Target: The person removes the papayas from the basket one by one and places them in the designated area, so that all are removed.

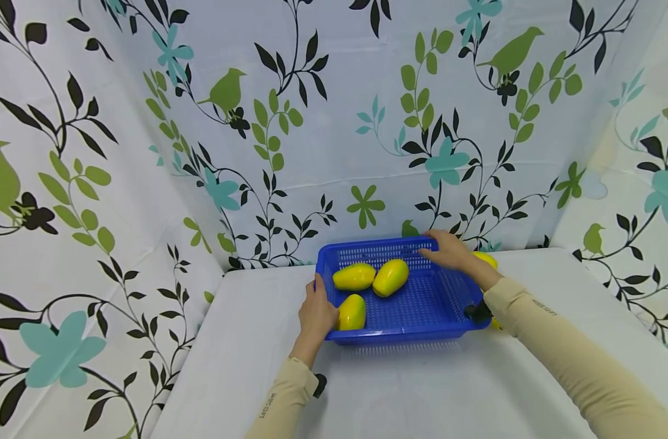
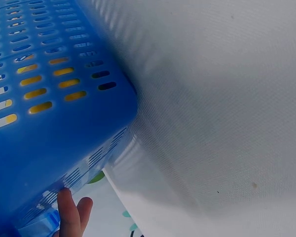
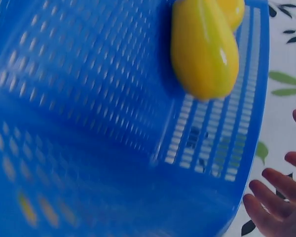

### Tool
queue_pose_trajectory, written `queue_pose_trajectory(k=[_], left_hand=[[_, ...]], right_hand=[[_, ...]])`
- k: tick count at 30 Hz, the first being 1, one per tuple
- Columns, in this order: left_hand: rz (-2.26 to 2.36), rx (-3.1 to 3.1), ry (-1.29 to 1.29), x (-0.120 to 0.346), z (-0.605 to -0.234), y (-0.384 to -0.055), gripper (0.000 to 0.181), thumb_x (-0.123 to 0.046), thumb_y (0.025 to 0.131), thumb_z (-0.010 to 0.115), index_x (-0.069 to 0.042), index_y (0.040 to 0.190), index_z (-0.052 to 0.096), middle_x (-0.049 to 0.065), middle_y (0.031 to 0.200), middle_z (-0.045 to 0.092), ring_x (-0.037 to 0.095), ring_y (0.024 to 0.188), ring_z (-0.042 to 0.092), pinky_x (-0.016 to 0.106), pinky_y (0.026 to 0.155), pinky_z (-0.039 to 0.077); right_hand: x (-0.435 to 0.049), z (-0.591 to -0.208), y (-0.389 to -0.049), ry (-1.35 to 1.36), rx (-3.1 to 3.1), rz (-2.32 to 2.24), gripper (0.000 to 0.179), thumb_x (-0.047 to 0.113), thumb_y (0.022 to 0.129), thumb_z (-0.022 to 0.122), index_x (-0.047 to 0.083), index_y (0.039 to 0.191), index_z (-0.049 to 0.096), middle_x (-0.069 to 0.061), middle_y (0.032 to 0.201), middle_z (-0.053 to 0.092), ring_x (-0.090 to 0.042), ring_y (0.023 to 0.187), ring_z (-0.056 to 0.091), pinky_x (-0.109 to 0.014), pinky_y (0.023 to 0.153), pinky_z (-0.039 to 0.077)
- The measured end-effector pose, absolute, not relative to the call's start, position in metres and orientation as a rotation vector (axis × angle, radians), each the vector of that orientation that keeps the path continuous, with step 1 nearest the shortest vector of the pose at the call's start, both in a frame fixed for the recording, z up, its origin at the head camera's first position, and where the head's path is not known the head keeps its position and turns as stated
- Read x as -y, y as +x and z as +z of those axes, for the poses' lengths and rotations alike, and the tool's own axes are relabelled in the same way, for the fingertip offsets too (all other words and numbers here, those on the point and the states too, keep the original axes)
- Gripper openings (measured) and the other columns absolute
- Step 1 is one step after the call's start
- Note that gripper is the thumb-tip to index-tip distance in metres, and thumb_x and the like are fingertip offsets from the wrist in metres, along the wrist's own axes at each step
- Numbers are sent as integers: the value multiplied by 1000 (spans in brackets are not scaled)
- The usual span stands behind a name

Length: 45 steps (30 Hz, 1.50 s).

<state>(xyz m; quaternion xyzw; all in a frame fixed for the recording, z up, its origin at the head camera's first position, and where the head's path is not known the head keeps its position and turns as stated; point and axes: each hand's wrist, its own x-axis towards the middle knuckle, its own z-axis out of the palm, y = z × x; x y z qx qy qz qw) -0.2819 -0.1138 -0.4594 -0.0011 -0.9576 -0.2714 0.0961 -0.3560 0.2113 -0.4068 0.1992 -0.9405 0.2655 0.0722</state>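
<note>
Left to right: the left hand is at the left end of a blue perforated basket, its fingers bent over the rim in what appears to be a light grip. The basket sits at the back of the white-covered surface; whether its base bears fully on it cannot be told.

Inside, toward the left, are three yellow mango-like fruits: a near-left fruit, a far-left fruit and a middle fruit. The floor to their right is bare, so the filling appears partial. The right hand is at the far right corner with fingers spread and loosely bent, grasping nothing visible; a two-handed hold therefore seems incomplete. Beyond the right end, partly hidden by the forearm, yellow shows at a far outer fruit and at a near yellow patch; their full number is uncertain.

Orientation: the basket opens upward, its long axis running left to right. The near-left fruit points roughly away from the person, the far-left fruit lies nearly crosswise, and the middle fruit slants from near left to far right. The axes of the outer fruits cannot be judged.
</note>
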Motion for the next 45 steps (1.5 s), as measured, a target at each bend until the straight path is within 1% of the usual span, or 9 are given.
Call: queue_pose_trajectory(k=[7, 10, 16, 21, 27, 31, 35, 41, 45], left_hand=[[-802, 2856, 19, 114, -458, -281, 83, -3, 81, 68, 3, 153, 27, 28, 145, 40, 37, 86, 64, 49, 74, 56], [-805, 2850, 15, 114, -458, -281, 83, -3, 81, 69, 4, 153, 28, 28, 145, 40, 38, 85, 65, 49, 73, 56], [-812, 2849, 7, 113, -458, -281, 83, -3, 81, 69, 4, 153, 27, 28, 144, 41, 36, 83, 64, 48, 72, 56], [-819, 2848, 12, 114, -458, -282, 83, -3, 81, 69, 4, 153, 27, 28, 145, 40, 37, 86, 65, 49, 73, 56], [-826, 2844, 11, 114, -458, -282, 84, -2, 80, 69, 4, 152, 28, 28, 145, 40, 36, 85, 65, 49, 73, 56], [-831, 2850, 14, 113, -460, -283, 83, -2, 81, 68, 4, 153, 27, 28, 145, 40, 36, 84, 64, 48, 74, 56], [-842, 2851, 15, 111, -459, -283, 83, -1, 81, 68, 4, 153, 27, 28, 145, 40, 36, 83, 63, 48, 73, 56], [-822, 2858, 21, 112, -459, -283, 84, -2, 80, 69, 4, 153, 27, 27, 145, 40, 36, 84, 64, 49, 73, 56], [-817, 2863, 26, 113, -458, -282, 84, -2, 80, 69, 4, 153, 27, 27, 145, 40, 35, 80, 63, 47, 70, 56]], right_hand=[[-185, -410, -356, 683, 2825, 984, 53, 24, 97, 60, -9, 137, 49, -29, 134, 54, -46, 122, 52, -56, 100, 43], [-177, -411, -358, 702, 2811, 1033, 52, 23, 96, 61, -8, 137, 50, -28, 135, 54, -45, 121, 53, -55, 99, 44], [-167, -414, -360, 710, 2809, 1017, 49, 22, 96, 61, -6, 135, 52, -26, 134, 55, -45, 120, 54, -54, 99, 45], [-159, -415, -363, 748, 2860, 958, 50, 24, 96, 60, -7, 135, 51, -27, 134, 54, -44, 120, 53, -55, 99, 44], [-151, -418, -368, 780, 3008, 886, 53, 27, 97, 60, -7, 136, 51, -28, 135, 54, -43, 124, 51, -54, 102, 43], [-147, -419, -369, 803, 3099, 818, 53, 28, 95, 62, -7, 134, 53, -28, 133, 55, -43, 123, 52, -54, 102, 43], [-145, -418, -369, 815, 3154, 760, 56, 28, 92, 66, -8, 134, 53, -27, 135, 53, -42, 126, 49, -54, 106, 38], [-140, -419, -370, 727, 3272, 691, 62, 28, 89, 71, -4, 138, 51, -26, 140, 48, -40, 129, 45, -54, 108, 35], [-138, -423, -373, 679, 3315, 688, 64, 26, 87, 73, -3, 139, 49, -25, 141, 47, -38, 127, 45, -53, 108, 36]])
